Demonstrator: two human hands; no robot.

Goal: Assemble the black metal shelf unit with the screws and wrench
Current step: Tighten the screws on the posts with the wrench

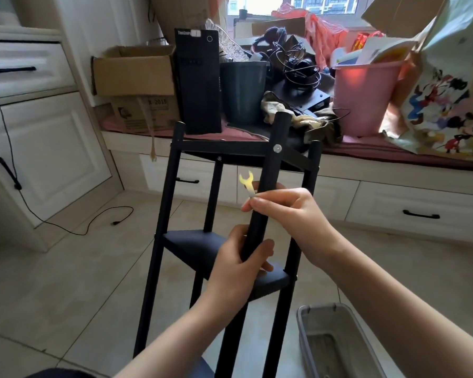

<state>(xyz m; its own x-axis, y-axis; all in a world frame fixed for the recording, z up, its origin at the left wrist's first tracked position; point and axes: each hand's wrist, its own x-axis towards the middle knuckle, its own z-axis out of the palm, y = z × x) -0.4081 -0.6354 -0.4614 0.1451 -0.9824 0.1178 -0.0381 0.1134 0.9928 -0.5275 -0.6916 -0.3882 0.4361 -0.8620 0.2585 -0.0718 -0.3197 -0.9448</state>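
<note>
Black metal shelf unit stands upright on the tiled floor, two shelves fitted, posts running vertical. Left hand grips the near front post low down, fingers curled round it, thumb across the front. Right hand sits just above on the same post, thumb and fingertips pinching the shank of a small pale-yellow wrench; whether its other fingers also touch the post is hard to tell. Wrench points up, open end uppermost, long axis roughly parallel to the post. Silver screw head shows at the top-shelf joint, above and slightly right of the wrench's open end; right hand is the nearer. Path upward looks unobstructed; the post itself lies beside the tool. Behind: window seat loaded with a black computer tower, dark bin, pink bucket. Grey tray on floor, near right.
</note>
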